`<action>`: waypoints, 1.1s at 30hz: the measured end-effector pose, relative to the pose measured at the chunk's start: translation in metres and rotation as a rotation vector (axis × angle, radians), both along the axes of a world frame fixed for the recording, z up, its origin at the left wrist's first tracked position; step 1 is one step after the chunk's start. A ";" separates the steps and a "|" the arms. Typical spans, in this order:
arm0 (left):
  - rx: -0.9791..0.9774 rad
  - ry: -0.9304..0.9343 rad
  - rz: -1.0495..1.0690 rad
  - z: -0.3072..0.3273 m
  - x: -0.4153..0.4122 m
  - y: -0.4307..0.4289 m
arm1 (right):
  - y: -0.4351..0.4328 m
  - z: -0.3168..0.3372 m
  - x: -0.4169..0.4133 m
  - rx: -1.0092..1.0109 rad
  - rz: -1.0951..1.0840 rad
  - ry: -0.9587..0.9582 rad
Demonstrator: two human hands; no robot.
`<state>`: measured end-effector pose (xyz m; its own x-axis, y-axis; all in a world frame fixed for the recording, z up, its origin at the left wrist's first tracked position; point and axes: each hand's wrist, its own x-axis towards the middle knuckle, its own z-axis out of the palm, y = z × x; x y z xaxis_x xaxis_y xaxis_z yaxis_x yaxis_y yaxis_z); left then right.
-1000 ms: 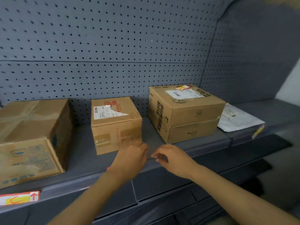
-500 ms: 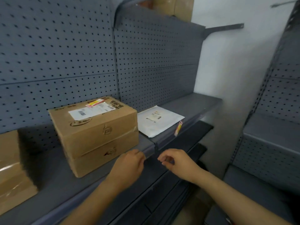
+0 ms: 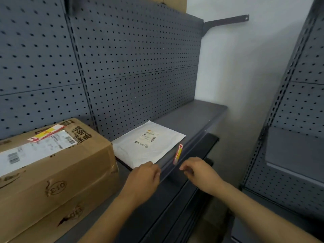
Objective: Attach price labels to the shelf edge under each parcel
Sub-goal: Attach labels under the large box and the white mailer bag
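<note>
1. Price label (image 3: pixel 178 153), red and yellow, sits on the shelf edge (image 3: pixel 196 146) just below the near right corner of the white mailer (image 3: pixel 149 142). It is tilted and seen nearly edge-on.
2. Right hand (image 3: pixel 199 170): fingers curled inward, fingertips just below and right of the label, near it; whether they touch it cannot be told. Nothing visibly gripped.
3. Left hand (image 3: pixel 142 179): loosely closed, knuckles up, at the shelf edge beside the near corner of the mailer, left of the label. Whether it pinches anything cannot be told; fingertips hidden behind the hand.
4. Label lies between the two hands, closer to the right one.
5. Cardboard box (image 3: pixel 52 172) stands left of the mailer on the same shelf, with a shipping slip and a red-yellow sticker on top.
6. Change versus half a second ago: the view has shifted right and closer. Box now cut off at the left edge; mailer more central. Both hands have travelled right along the shelf edge, from in front of the box to under the mailer. Label position on the edge unchanged.
</note>
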<state>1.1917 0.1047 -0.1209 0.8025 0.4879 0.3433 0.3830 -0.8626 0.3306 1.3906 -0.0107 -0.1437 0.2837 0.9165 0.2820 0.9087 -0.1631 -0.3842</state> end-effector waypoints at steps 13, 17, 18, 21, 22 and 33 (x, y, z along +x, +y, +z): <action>-0.027 0.038 -0.057 -0.008 0.066 0.058 | 0.095 0.007 0.058 -0.122 0.234 -0.555; -0.040 0.033 -0.049 -0.010 0.075 0.062 | 0.099 0.007 0.073 -0.176 0.291 -0.557; -0.042 0.032 -0.043 -0.010 0.077 0.063 | 0.100 0.007 0.076 -0.176 0.309 -0.549; -0.037 0.012 -0.010 -0.009 0.083 0.065 | 0.099 0.010 0.081 -0.171 0.356 -0.528; -0.033 0.012 0.000 -0.009 0.085 0.065 | 0.099 0.009 0.082 -0.166 0.367 -0.518; 0.009 -0.005 0.085 -0.009 0.088 0.047 | 0.094 0.029 0.096 -0.038 0.366 -0.299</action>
<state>1.2793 0.1517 -0.1299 0.7564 0.5516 0.3516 0.4538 -0.8296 0.3253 1.4869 0.0832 -0.1147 -0.1483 0.9524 0.2664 0.9789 0.1796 -0.0971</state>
